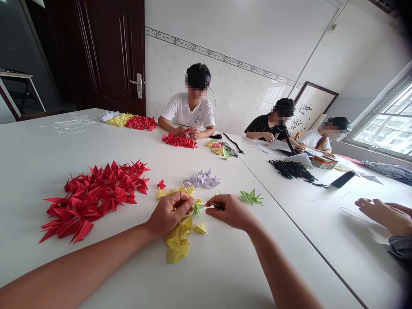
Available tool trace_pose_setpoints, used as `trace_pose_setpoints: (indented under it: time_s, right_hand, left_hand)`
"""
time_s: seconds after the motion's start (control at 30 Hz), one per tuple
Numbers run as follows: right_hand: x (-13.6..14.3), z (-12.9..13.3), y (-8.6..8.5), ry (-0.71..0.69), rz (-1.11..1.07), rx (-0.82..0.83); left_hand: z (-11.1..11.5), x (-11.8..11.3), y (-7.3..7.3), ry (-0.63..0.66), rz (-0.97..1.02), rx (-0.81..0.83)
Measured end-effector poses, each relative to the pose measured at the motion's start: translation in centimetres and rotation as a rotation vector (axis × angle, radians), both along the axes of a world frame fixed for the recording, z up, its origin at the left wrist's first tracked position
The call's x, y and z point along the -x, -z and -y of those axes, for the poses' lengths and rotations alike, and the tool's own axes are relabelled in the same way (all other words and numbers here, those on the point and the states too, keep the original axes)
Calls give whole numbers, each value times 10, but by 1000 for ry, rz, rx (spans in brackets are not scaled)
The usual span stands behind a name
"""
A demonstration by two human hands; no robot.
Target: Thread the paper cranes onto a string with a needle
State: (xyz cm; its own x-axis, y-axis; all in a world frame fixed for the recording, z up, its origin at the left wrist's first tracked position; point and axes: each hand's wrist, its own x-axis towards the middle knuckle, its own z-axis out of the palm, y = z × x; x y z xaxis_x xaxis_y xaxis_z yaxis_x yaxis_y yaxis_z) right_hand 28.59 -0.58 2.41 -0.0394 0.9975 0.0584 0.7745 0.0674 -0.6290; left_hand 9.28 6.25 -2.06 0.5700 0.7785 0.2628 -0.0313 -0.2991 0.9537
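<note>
My left hand (pixel 171 211) is closed in a pinch above the yellow paper cranes (pixel 178 242); what its fingertips hold is too small to make out. Facing it, my right hand (pixel 232 211) is curled round a small dark object (pixel 218 206), mostly hidden by the fingers. A green folded-paper crane (pixel 198 208) shows between the two hands, and I cannot tell whether either one touches it. Just beyond lie pale lilac cranes (pixel 202 179) and a single red crane (pixel 161 184). Green cranes (pixel 252 197) rest to the right of my right hand.
A large heap of red cranes (pixel 96 197) spreads at left on the white table (pixel 128 274). A seam crosses the tabletop at right. Black cords (pixel 291 169) lie farther right. Several people sit around; a neighbour's hands (pixel 384 214) are at the right edge.
</note>
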Motion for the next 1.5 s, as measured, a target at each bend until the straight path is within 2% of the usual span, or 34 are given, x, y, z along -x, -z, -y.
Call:
trace_pose_setpoints:
  time_s: [0.23,0.33,0.43,0.6,0.67,0.87,0.93,1.03,1.17,1.4,1.5]
  right_hand:
    - [33,-5,18,79,98,-41]
    - [35,-5,17,108,120,-62]
    - [18,-3,6,170,114,-90]
    - [-32,4,-13,370,157,-60]
    - [-52,5,-12,427,164,-30]
    - [-105,7,5,781,209,-118]
    - [-115,9,10,817,195,-118]
    - [-117,7,17,768,144,-122]
    - [-107,-2,24,740,139,-120]
    - [-109,-6,30,866,115,-18]
    - [-114,-5,34,862,31,30]
  left_hand:
    - [-1,0,-3,-17,19,-8]
    - [0,0,-5,-29,13,-29]
    - [1,0,-6,-50,25,-3]
    - [1,0,-6,-47,33,21]
    - [1,0,-6,-42,35,3]
    - [0,1,-4,-46,28,-15]
    - [0,1,-4,-45,29,-14]
    - [0,1,-4,-44,30,-20]
    - [0,1,-3,-40,23,-28]
    - [-1,3,-2,-26,25,-13]
    - [-1,3,-2,-21,29,0]
